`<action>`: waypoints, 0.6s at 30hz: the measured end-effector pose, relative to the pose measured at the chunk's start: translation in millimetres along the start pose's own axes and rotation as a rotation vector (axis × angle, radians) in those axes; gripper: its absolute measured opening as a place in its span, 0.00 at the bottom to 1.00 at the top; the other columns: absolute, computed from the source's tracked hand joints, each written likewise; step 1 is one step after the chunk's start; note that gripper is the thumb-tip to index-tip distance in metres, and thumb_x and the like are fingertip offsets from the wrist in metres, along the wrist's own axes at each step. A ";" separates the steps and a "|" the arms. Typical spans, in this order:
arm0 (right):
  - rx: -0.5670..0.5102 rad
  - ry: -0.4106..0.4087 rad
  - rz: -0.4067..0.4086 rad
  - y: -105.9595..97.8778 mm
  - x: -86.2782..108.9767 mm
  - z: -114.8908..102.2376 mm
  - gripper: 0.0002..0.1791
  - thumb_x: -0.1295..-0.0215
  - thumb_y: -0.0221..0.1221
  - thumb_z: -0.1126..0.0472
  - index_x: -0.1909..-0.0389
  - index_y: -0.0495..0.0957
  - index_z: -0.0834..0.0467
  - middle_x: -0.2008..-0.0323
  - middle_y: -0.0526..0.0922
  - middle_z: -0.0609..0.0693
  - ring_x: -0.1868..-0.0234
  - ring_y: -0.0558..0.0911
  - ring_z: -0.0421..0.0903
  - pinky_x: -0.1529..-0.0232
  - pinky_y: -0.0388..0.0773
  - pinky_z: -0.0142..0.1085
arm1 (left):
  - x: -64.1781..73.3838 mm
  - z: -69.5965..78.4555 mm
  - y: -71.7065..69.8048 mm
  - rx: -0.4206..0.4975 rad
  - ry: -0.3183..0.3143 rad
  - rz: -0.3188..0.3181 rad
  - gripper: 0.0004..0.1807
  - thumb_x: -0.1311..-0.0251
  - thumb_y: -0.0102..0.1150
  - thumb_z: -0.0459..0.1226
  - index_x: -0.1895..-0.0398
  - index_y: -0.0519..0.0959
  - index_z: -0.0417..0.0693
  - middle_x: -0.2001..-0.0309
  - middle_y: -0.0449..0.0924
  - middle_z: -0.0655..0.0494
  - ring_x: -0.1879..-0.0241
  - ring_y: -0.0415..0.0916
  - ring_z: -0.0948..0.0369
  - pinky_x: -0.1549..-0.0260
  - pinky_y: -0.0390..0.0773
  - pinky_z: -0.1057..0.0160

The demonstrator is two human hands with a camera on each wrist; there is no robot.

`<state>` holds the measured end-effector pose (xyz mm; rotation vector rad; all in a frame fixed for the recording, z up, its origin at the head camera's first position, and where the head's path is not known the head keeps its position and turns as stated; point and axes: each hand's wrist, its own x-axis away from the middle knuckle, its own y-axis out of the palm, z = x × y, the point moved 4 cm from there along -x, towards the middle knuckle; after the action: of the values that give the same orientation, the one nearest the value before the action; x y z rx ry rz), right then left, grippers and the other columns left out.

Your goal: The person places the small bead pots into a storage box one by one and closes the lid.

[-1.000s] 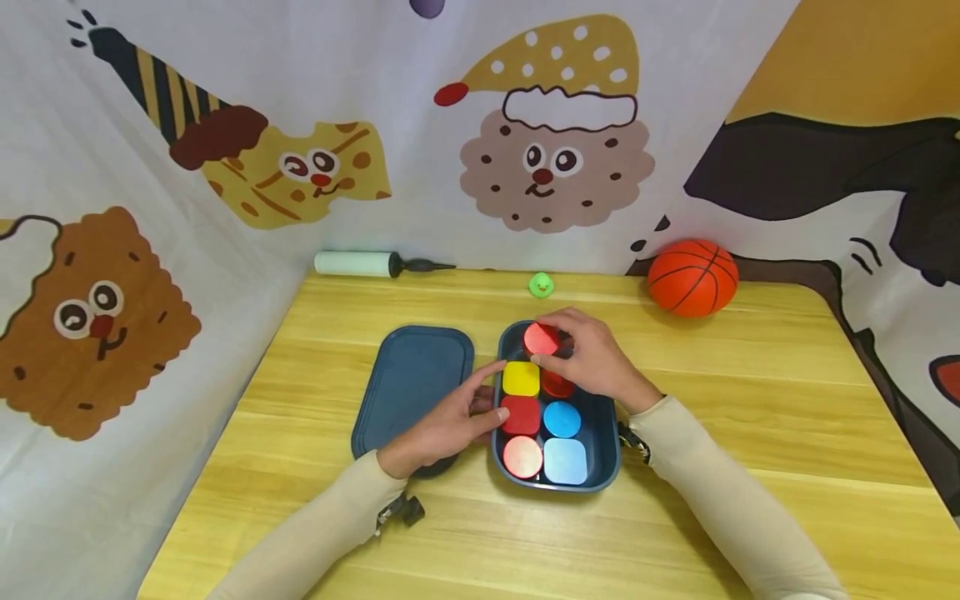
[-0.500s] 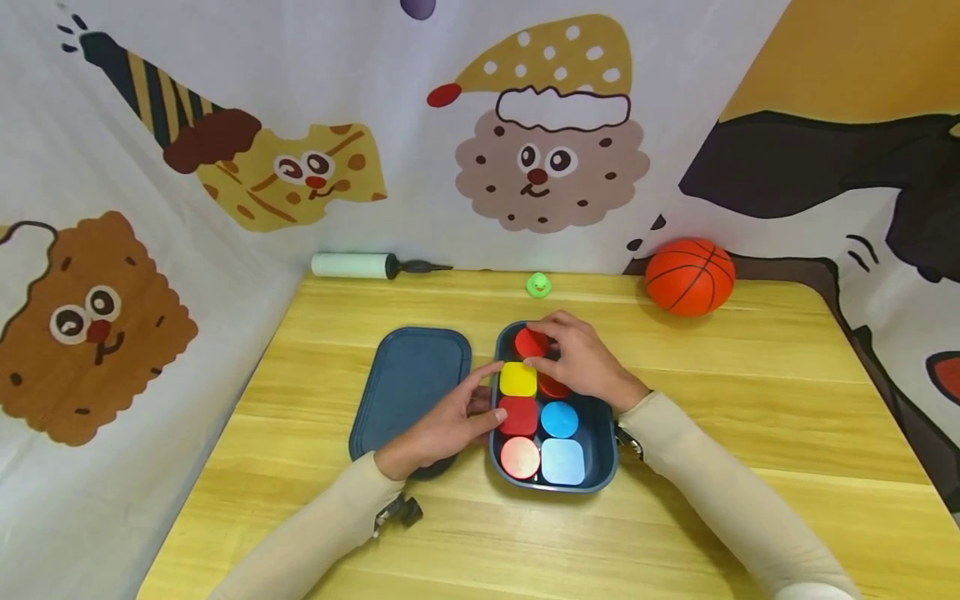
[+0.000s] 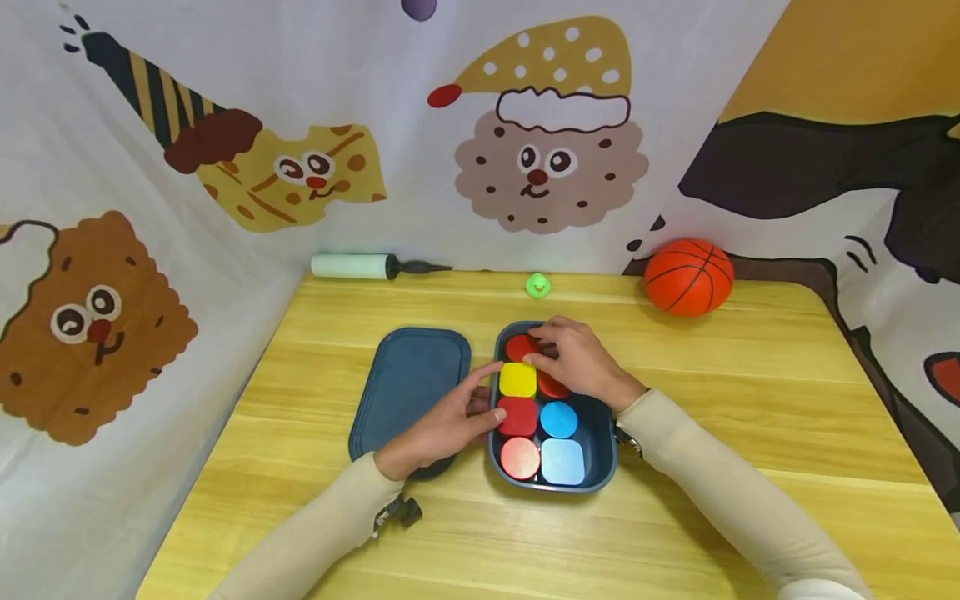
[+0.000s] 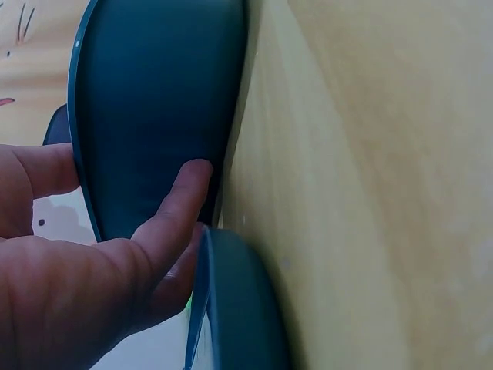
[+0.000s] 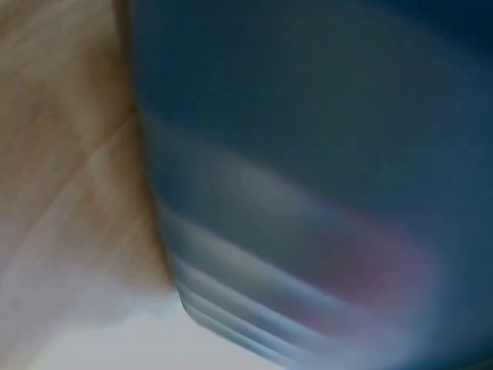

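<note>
A dark blue box [image 3: 603, 450] with rounded corners holds several round and square coloured blocks. In its far left corner, my right hand [image 3: 573, 354] pinches a red round block [image 3: 519, 347] with thumb and fingertips at its right side. Below it sit a yellow square block [image 3: 517, 379], a red square block [image 3: 517, 416] and a pale red round block [image 3: 520, 457]. Another red round block [image 3: 553, 385] is partly hidden under my right hand. My left hand [image 3: 446, 421] rests against the box's left wall; in the left wrist view its fairly straight fingers [image 4: 181, 196] touch the outside.
Left of the box lies a dark blue lid [image 3: 408, 375], partly beneath my left hand. A blue round block [image 3: 558, 419] and a light blue square block [image 3: 562, 461] fill the box's near part. Behind stand a hand pump [image 3: 356, 266], green toy duck [image 3: 537, 286] and small basketball [image 3: 689, 277].
The red round block has moved left and slightly nearer, into the box's far left corner, with my right hand moving along. My left hand has stayed at the left wall.
</note>
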<state>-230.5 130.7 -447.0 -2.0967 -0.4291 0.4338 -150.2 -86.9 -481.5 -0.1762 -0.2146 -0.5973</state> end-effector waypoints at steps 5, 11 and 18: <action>-0.042 0.012 0.014 -3.9 2.2 -1.0 0.26 0.32 0.72 0.53 0.38 0.83 0.63 0.48 0.84 0.57 0.51 0.89 0.52 0.49 0.89 0.46 | -0.7 -0.1 -0.1 -0.003 0.009 -0.005 0.41 0.23 0.61 0.41 0.15 0.53 0.69 0.31 0.72 0.43 0.39 0.79 0.52 0.46 0.87 0.54; -0.100 0.026 0.039 -17.2 10.9 -0.2 0.24 0.32 0.72 0.56 0.38 0.84 0.62 0.46 0.85 0.56 0.48 0.89 0.53 0.47 0.89 0.50 | -1.0 1.3 1.3 0.001 0.010 -0.012 0.41 0.23 0.61 0.41 0.15 0.53 0.70 0.31 0.73 0.43 0.39 0.79 0.53 0.46 0.87 0.54; -0.134 0.001 0.060 -36.0 22.5 -4.9 0.23 0.30 0.70 0.56 0.38 0.83 0.62 0.45 0.85 0.57 0.48 0.88 0.54 0.47 0.88 0.51 | 0.7 2.6 -0.1 0.037 0.008 -0.010 0.41 0.23 0.61 0.39 0.15 0.53 0.67 0.31 0.71 0.41 0.40 0.79 0.53 0.46 0.88 0.53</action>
<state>-213.3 156.1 -417.1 -2.2437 -0.4054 0.4500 -150.1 -86.7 -478.8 -0.1369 -0.2190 -0.6031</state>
